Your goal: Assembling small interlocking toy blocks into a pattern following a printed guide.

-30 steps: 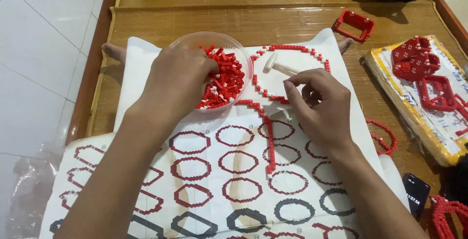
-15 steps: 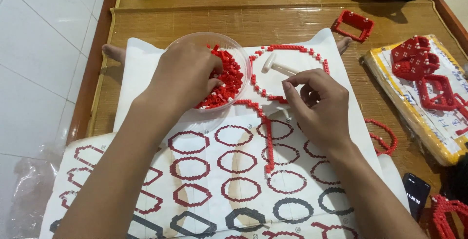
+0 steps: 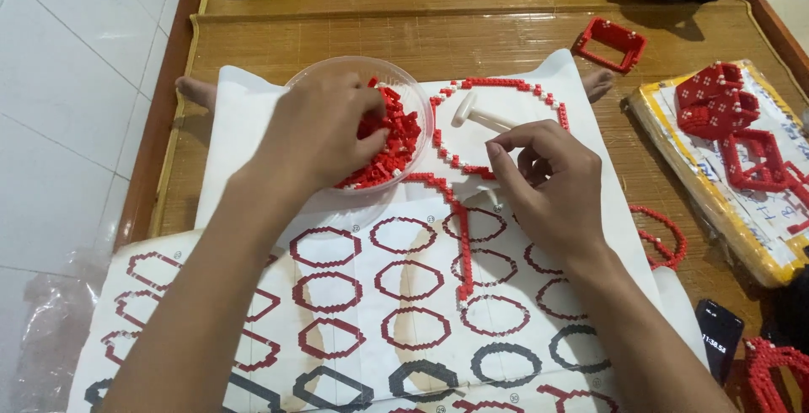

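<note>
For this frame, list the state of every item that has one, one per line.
left hand: fingers down in the bowl of bricks
right hand: fingers curled over the ring's lower edge
clear bowl: upright, holding loose red bricks
red brick ring: flat on the sheet, partly built
white tool: lying inside the ring
phone: screen lit
</note>
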